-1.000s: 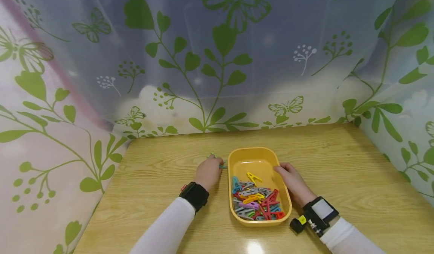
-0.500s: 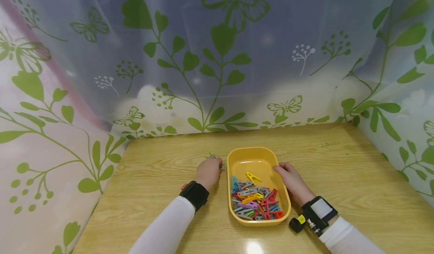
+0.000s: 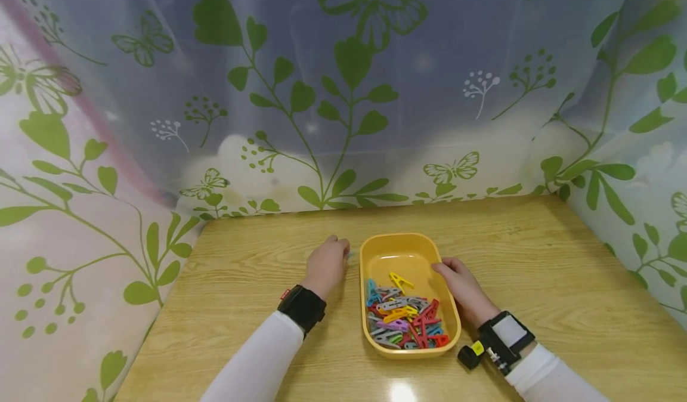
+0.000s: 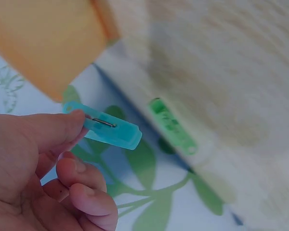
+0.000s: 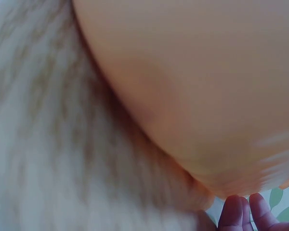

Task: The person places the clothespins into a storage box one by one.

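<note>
Between thumb and forefinger my left hand [image 3: 326, 266] pinches a turquoise clothespin [image 4: 119, 131], its metal spring visible in the left wrist view. Only a sliver of that clothespin shows in the head view. A green clothespin [image 4: 172, 126] lies on the table near the held one; the left hand hides it from the head view. To the right stands a yellow plastic basin [image 3: 408, 263] with many mixed-colour clothespins [image 3: 405, 318] heaped in its near half. My right hand [image 3: 468, 288] grips the basin's right rim, thumb on the edge and fingers along the outer wall.
The wood-grain table [image 3: 257, 265] extends to both sides of the basin. A patterned curtain [image 3: 376, 121] with leaves and butterflies closes off the back and sides. One yellow clothespin [image 3: 400, 281] lies at the far edge of the heap.
My left hand has shifted slightly away and to the left with the turquoise clothespin. The green clothespin tip seen beyond it before is now covered. Right hand and basin stay put.
</note>
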